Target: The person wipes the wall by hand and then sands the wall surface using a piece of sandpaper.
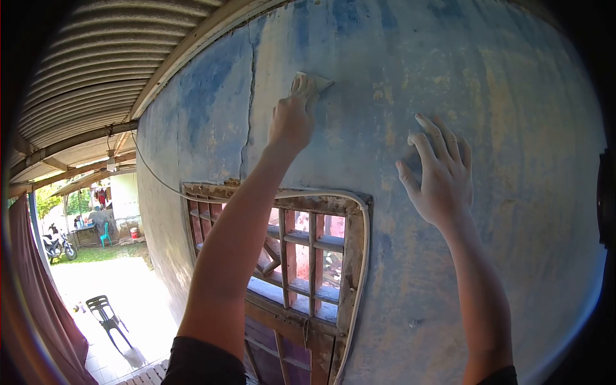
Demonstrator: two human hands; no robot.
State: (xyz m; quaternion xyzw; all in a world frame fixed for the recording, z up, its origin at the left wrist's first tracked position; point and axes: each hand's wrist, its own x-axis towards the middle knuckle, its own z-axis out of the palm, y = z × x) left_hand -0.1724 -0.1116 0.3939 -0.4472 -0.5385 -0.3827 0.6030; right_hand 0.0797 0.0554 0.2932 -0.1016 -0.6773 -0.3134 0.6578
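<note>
A blue, patchy wall [398,269] fills most of the view. My left hand [293,119] is raised high near a long vertical crack, its fingers closed around a pale, flat piece [319,81] that lies against the wall; whether it is sandpaper or a scraper cannot be made out. To the right, my right hand [443,170] has its fingers spread over the wall, with nothing in it and pale dust on the fingertips. Below both hands is a wooden window frame [350,256], with a white cable [366,256] running around its top and right side.
Corrugated roofing [109,58] slopes overhead at the upper left. Below it, a dark plastic chair [106,314] stands on the tiled floor beside a brown curtain [45,282]. A motorcycle [59,245] and a teal chair [105,235] are farther off.
</note>
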